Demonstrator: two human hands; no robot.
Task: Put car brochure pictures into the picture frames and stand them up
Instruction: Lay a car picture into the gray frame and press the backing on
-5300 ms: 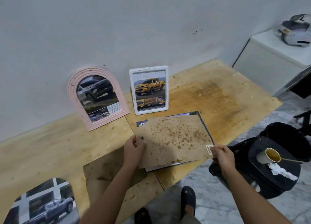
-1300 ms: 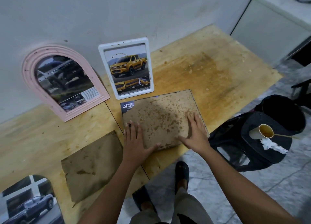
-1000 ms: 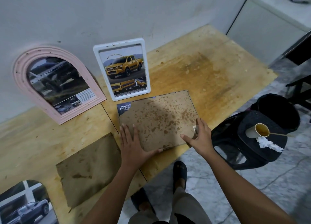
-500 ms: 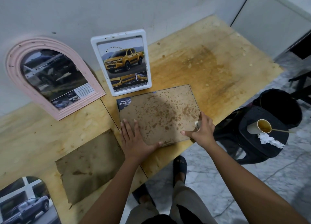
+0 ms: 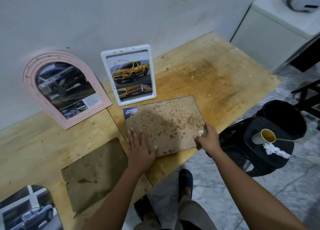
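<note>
Board's down now. A few seconds back I had the stained backing board (image 5: 164, 124) lifted in both hands over the brochure picture (image 5: 130, 111); now it lies flat on top of it, with only the dark "OFF-ROAD" corner of the page peeking out at the far left. A thin black frame edge (image 5: 198, 107) shows along the board's far and right sides.

My left hand (image 5: 140, 148) hasn't budged, palm down and fingers straight, pressing on the near left corner. My right hand (image 5: 207, 139) is the one that moved. A second ago it was spread flat on the board; since then it has slid off to the right edge, thumb lying on top, fingers curled over the side by a small white tag. It grips that edge, though I can't tell if I've caught a clip or only the rim.

So this picture looks loaded, and I reckon the next job is fastening the back and lifting it.

Behind, the white frame (image 5: 129, 75) with the yellow pickup and the pink arched frame (image 5: 65, 89) are already standing against the wall. On the plywood table (image 5: 207, 77), a second loose board (image 5: 93, 176) and an arch-cut picture (image 5: 27, 210) wait to my left, so one more frame to go, I'd say.
</note>
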